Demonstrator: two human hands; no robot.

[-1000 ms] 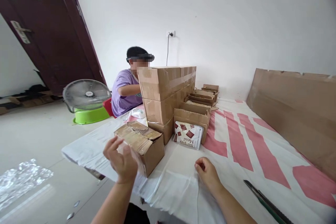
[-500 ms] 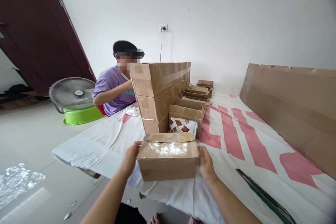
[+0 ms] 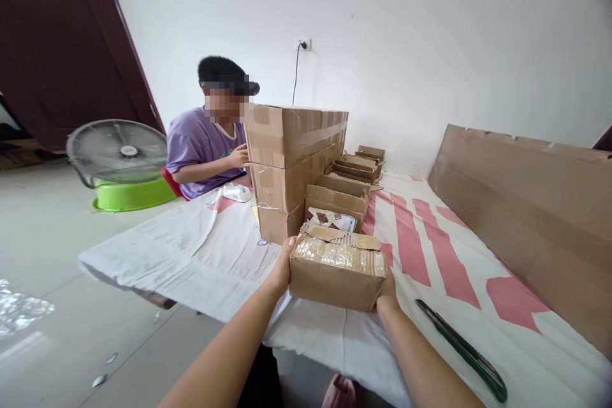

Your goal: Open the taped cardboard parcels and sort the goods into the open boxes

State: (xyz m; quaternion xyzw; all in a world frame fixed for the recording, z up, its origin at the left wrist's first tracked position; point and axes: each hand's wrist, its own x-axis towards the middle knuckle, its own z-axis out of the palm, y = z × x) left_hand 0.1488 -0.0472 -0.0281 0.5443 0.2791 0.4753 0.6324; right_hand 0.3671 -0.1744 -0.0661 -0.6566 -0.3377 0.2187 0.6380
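A taped cardboard box is held between my two hands over the near edge of the cloth-covered table. My left hand presses on its left end, and my right hand grips the right end, its fingers partly hidden behind the box. The box is slightly turned, and a torn flap shows along its far top edge. Just beyond it stands an open cardboard box with a red-and-white patterned item inside. On its left rises a stack of closed boxes. A green utility knife lies to the right.
Across the table sits a person in a purple shirt, one hand by the stack. More open boxes run back toward the wall. A large cardboard sheet stands along the right side. A fan rests over a green basin on the floor.
Both hands have carried the box to the right and slightly up in view, turning it a little. The camera view has shifted. The other person's arm is lower beside the stack.
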